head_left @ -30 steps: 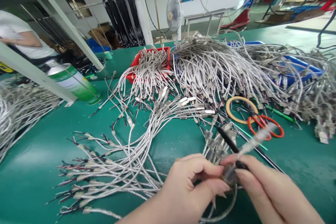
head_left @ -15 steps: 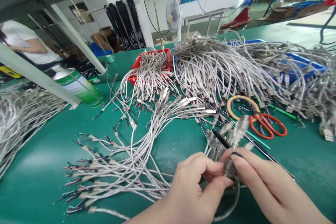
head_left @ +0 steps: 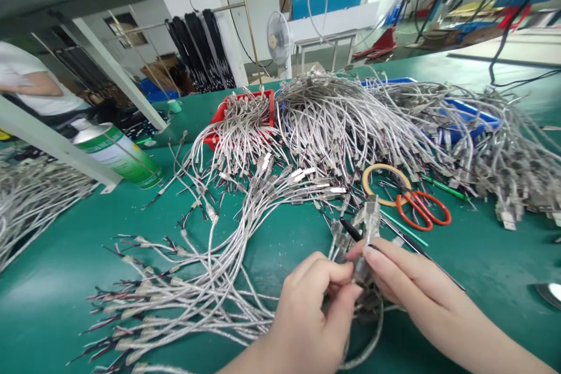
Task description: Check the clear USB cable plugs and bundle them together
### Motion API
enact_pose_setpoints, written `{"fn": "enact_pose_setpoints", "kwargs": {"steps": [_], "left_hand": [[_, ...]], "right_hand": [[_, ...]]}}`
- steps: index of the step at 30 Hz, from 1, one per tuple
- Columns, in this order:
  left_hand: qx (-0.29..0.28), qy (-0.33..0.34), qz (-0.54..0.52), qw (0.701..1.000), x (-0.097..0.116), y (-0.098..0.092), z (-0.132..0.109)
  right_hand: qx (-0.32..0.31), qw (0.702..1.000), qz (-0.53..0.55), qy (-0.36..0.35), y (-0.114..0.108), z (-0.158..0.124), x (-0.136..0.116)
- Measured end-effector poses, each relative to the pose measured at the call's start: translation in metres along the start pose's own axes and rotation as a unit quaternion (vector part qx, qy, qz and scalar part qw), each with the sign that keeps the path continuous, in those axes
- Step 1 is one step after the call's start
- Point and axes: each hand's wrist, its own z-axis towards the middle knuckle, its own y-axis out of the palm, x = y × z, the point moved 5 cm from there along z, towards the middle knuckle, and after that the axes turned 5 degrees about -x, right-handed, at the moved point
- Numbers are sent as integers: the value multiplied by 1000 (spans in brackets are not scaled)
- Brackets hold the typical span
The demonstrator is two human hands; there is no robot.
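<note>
A silvery USB cable (head_left: 371,221) stands plug-up at near right, its grey barrel pinched in the left hand's (head_left: 309,304) fingertips; the right hand (head_left: 414,277), close against the left, grips it too, beside a black rod (head_left: 349,228). Just beyond lie scissors (head_left: 421,208) and a tan ring (head_left: 366,188). Leftward, a cable bundle (head_left: 236,266) runs behind the left hand. Farther, a red bin (head_left: 272,106) and heaped cables (head_left: 333,120) crowd the table's (head_left: 491,280) far edge; a post (head_left: 118,79) and can (head_left: 120,155) bound the left, while green surface spreads at near right
</note>
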Motion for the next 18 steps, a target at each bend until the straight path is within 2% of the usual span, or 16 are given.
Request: {"fn": "enact_pose_setpoints", "kwargs": {"steps": [3,5,10,14,18], "left_hand": [[15,-42,11,999,-5,-6,3],[12,-71,31,997,-9,-8,5],[-55,-97,69,991,-16,-3,10],[-85,-91,87,988,-16,2,11],[-32,-58,100,993,-11,-5,12]], "right_hand": [[56,993,95,31,-17,3,1],[91,982,162,23,-31,4,-3],[120,948,292,-34,-60,7,-18],[130,921,364,-51,-65,7,-21],[117,898,419,-68,-63,4,-26]]}}
